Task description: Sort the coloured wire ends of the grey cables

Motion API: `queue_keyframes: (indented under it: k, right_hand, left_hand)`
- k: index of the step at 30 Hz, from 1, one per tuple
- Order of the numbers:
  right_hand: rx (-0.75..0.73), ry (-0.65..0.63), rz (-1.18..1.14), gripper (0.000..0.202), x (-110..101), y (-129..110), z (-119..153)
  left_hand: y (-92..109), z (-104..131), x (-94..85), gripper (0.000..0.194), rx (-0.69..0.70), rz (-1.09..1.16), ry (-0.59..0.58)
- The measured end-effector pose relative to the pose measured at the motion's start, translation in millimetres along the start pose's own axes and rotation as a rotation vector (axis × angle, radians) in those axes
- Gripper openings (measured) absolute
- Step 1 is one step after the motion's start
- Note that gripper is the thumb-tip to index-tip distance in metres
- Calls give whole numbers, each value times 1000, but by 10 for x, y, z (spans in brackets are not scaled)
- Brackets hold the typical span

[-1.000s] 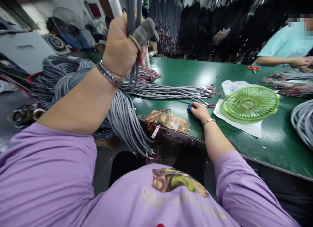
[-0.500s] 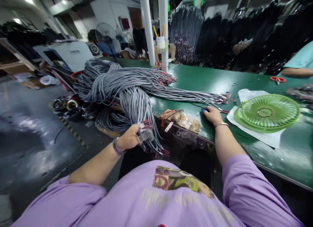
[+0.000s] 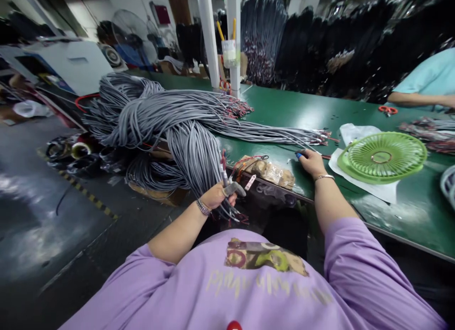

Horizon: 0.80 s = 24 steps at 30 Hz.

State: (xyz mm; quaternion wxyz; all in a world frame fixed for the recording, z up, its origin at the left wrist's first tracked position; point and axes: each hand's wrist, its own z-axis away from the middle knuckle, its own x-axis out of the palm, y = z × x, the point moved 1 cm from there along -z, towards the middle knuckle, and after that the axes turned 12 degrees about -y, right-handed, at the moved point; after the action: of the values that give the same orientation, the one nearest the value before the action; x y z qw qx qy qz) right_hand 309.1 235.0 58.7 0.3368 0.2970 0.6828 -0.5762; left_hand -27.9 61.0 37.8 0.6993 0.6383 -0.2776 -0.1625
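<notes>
"What do your hands have?"

"My left hand (image 3: pixel 216 196) is closed around a few cable ends (image 3: pixel 223 173), in front of the bench edge. My right hand (image 3: pixel 313 164) rests on the bench (image 3: pixel 419 216), fingers curled by something small, dark and blue; I can't tell whether it's gripped."

"And the cables?"

"The big heap of gray cables (image 3: pixel 152 114) lies on the bench to my left, one bunch hanging over the edge beside my left hand, another stretching toward my right."

"Anything nearby?"

"A green fan (image 3: pixel 384 157) on white paper (image 3: pixel 389 192), right of my right hand."
</notes>
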Motion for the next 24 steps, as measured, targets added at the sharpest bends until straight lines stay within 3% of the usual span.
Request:
queue_keyframes:
  k: [4, 6, 9, 11, 13, 16, 20, 24]
  right_hand:
    - [-119, 317, -124, 38, -44, -506, 607]
    - [-236, 216, -213, 36, 85, -815, 1070]
    - [-484, -128, -341, 31, 468, -1225, 1708]
    - [-508, -253, -414, 37, 749, -1403, 1957]
    - [-496, -315, -447, 42, 974, -1512, 2048]
    - [-583, -300, -450, 26, 1149, -1594, 2032]
    - [-651, -242, -402, 29, 1174, -1607, 2055]
    - [-719, -206, -444, 36, 1073, -1577, 2197]
  left_hand:
    - [-21, 162, -9, 56, 15, -172, 50]
    - [-29, 236, -17, 54, 23, -289, 48]
    - [-45, 310, -23, 54, 42, -468, -24]
    - [-44, 340, -15, 53, 39, -607, -75]
    - [-29, 368, -3, 46, 35, -773, -88]
    - [5, 429, 4, 30, 24, -986, -82]
    - [23, 536, -3, 21, -18, -1081, -148]
    - [12, 589, 13, 25, 97, -1104, -177]
